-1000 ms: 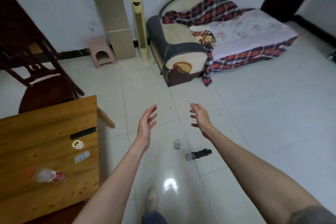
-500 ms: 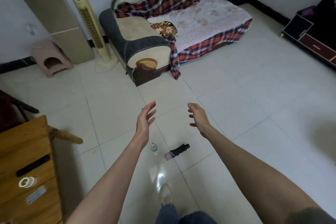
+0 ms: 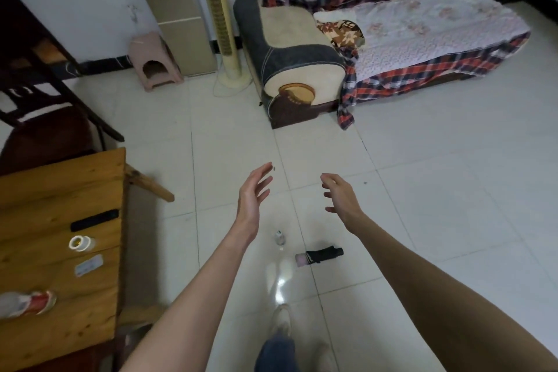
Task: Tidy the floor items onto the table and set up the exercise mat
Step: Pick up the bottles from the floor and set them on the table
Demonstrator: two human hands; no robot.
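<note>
A folded black umbrella with a pink end point(image 3: 319, 255) lies on the white tiled floor. A small clear bottle point(image 3: 280, 238) stands just left of it. My left hand point(image 3: 252, 195) and my right hand point(image 3: 341, 199) are stretched out in front of me above the floor, both empty with fingers spread. The two floor items lie below and between my forearms. A wooden table point(image 3: 45, 190) stands at the left. On it lie a black remote point(image 3: 94, 220), a small white jar point(image 3: 80, 243), a white card point(image 3: 88, 265) and a plastic bottle with a red label point(image 3: 27, 303). No exercise mat is in view.
A sofa with plaid blankets point(image 3: 347, 30) lines the far wall. A tower fan point(image 3: 223, 21), a tall beige unit point(image 3: 175, 9) and a pink stool point(image 3: 154, 60) stand left of it. A dark chair point(image 3: 39, 118) stands behind the table. My foot point(image 3: 280, 320) is on the floor below.
The view has swung back to the left, bringing more of the table into sight. Both hands stay raised and empty. The umbrella and the small bottle have not moved on the floor.
</note>
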